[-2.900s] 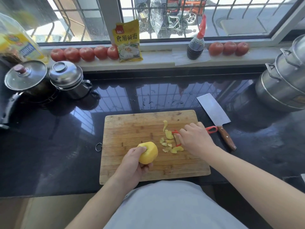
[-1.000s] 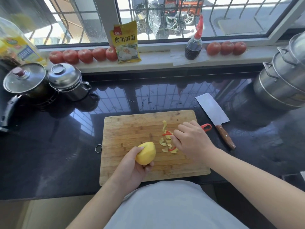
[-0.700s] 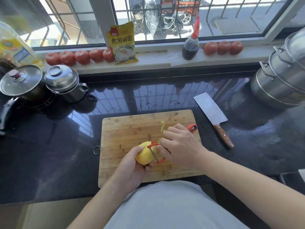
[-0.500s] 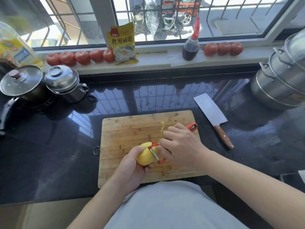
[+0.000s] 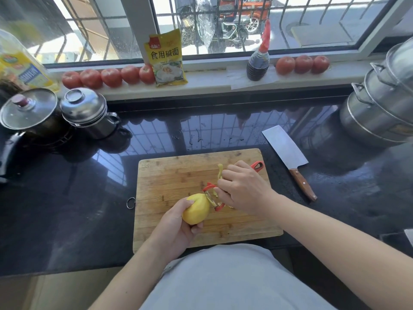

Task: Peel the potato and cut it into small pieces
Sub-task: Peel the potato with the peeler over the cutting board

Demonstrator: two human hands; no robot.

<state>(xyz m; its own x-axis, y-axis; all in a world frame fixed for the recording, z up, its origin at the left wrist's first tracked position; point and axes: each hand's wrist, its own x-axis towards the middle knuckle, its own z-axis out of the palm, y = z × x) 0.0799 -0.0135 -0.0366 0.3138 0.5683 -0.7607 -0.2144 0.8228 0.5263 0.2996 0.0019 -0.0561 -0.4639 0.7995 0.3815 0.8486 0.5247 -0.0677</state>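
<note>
The left hand (image 5: 172, 227) has its grip curled around the peeled yellow potato (image 5: 196, 211) over the bamboo cutting board (image 5: 169, 180); the right hand (image 5: 243, 190) grips a red peeler (image 5: 212, 196), blade touching the potato. A peel strip (image 5: 220, 171) sits just beyond that grip; right of it a cleaver (image 5: 288, 156) lies on the dark surface (image 5: 67, 209). Far left stand two lidded pots (image 5: 85, 113), contents hidden.

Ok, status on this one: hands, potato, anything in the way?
Left hand grips potato over cutting board. Right hand holds peeler, blade against potato. Cleaver idle on the counter, right of board. Nothing in the way.
</note>
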